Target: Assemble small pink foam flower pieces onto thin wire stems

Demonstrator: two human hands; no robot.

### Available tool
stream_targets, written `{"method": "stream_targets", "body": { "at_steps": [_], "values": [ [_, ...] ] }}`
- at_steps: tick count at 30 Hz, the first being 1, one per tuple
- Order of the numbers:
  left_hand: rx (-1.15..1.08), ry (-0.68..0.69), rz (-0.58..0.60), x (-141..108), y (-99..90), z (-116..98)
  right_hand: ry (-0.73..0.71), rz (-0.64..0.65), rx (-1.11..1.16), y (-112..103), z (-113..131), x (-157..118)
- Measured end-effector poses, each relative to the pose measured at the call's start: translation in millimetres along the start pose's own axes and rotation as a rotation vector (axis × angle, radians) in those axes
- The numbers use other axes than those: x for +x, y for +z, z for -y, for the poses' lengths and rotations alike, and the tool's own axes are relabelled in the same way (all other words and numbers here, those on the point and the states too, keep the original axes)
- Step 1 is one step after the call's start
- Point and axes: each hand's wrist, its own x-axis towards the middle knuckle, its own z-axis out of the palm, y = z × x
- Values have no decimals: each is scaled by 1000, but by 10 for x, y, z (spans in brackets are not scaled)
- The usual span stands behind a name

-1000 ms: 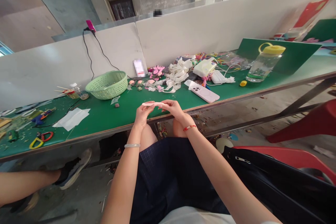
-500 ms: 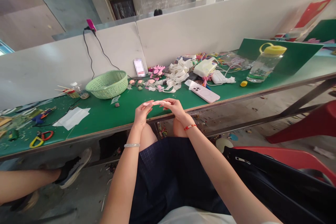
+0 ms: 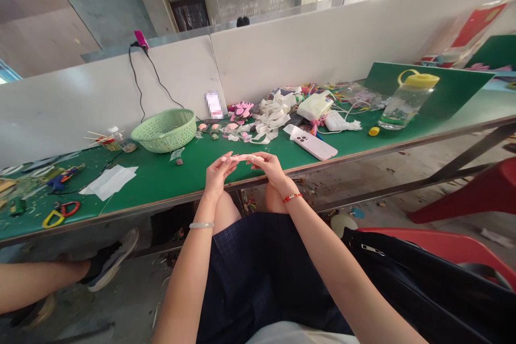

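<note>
Between my hands, just above the front edge of the green tabletop [image 3: 193,172], runs a thin pale pink strip [image 3: 242,158]. My left hand [image 3: 218,171] pinches its left end between thumb and fingers. At the other end, my right hand [image 3: 269,165] grips it the same way, partly covering it. What the strip is made of is too small to tell. Past my hands lie small pink pieces [image 3: 231,127] and a heap of white ribbon [image 3: 276,110]. A pink phone [image 3: 314,145] rests to the right of my right hand.
A green basket [image 3: 165,142] stands back left, with white paper [image 3: 110,181] and scissors [image 3: 60,212] nearer the left edge. On the right is a water bottle [image 3: 409,102] with a yellow lid. A person's shoe [image 3: 115,260] shows below the table; a black bag [image 3: 403,274] lies on a red chair.
Both hands still hold the pink strip at its two ends, with only slight finger shifts. The whole view has moved a little.
</note>
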Motion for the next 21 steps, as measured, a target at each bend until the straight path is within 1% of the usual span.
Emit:
{"method": "stream_targets", "body": {
  "at_steps": [3,8,12,16,21],
  "values": [
    [13,0,-7,9,-21,9,14,0,8,-2,-16,12],
    [-19,36,18,4,-33,4,16,-18,57,-23,-61,23],
    [5,51,-21,-12,-10,-11,13,-17,35,-33,-70,21],
    [24,20,-67,-20,22,-31,8,-16,18,-27,-40,19],
    [-24,-52,-50,-16,34,-59,28,-46,48,-24,-25,23]
  ]
}}
